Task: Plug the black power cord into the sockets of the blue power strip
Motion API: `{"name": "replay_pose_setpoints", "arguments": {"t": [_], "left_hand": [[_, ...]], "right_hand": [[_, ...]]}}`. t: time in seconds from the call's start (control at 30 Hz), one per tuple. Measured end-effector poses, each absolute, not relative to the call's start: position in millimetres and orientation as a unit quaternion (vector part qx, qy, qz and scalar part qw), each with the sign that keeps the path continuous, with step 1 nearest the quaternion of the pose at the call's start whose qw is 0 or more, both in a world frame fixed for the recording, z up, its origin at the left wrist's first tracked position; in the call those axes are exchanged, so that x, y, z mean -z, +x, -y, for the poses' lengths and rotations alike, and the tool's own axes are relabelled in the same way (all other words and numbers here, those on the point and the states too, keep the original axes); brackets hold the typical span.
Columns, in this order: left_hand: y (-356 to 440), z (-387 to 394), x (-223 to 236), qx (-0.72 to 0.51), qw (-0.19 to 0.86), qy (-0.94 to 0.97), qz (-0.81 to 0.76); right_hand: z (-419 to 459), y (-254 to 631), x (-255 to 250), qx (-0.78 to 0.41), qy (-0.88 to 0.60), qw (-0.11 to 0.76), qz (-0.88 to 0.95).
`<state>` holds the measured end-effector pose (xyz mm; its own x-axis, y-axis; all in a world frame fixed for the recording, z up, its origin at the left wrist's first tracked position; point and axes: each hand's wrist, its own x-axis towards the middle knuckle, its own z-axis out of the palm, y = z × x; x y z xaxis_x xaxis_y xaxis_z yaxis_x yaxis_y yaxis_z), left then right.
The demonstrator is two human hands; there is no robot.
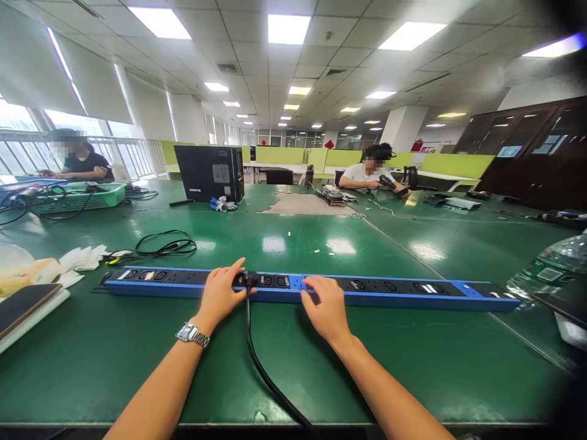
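A long blue power strip [389, 292] with black sockets lies across the green table [114, 360] in front of me. A black plug [250, 280] sits in one of its middle sockets, and its black cable [266, 376] runs toward me over the table edge. My left hand [221, 294], with a metal watch at the wrist, rests on the strip just left of the plug, fingers touching it. My right hand [324, 305] lies flat on the strip to the right of the plug, fingers stretched out.
A coiled black cable [160, 246] lies behind the strip. Tissues [82, 258] and a dark tablet [25, 305] sit at the left, a water bottle [550, 269] at the right. A black computer case [210, 173] and green basket [77, 197] stand farther back. Two people sit at the far side.
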<state>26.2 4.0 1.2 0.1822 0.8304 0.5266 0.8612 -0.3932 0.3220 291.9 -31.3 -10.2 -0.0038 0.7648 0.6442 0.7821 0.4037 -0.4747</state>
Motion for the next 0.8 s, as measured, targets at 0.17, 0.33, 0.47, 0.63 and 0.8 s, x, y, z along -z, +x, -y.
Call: {"name": "replay_pose_setpoints", "arguments": {"t": [0.17, 0.33, 0.47, 0.63, 0.8], "left_hand": [[25.2, 0.8, 1.8, 0.270, 0.062, -0.757, 0.591], [27.5, 2.8, 0.5, 0.269, 0.073, -0.753, 0.596], [27.0, 0.9, 0.5, 0.263, 0.066, -0.754, 0.599], [27.1, 0.0, -0.3, 0.264, 0.058, -0.750, 0.604], [27.9, 1.4, -2.0, 0.266, 0.055, -0.750, 0.603]], "right_hand": [[16.8, 232.8, -1.6, 0.000, -0.503, 0.399, 0.766], [-4.0, 182.1, -16.0, 0.023, -0.470, 0.375, 0.799], [-11.3, 213.9, -25.2, 0.057, -0.500, 0.479, 0.719], [-8.0, 286.5, -6.2, 0.005, -0.511, 0.489, 0.707], [-2.2, 300.9, 8.6, 0.002, -0.548, 0.422, 0.723]]}}
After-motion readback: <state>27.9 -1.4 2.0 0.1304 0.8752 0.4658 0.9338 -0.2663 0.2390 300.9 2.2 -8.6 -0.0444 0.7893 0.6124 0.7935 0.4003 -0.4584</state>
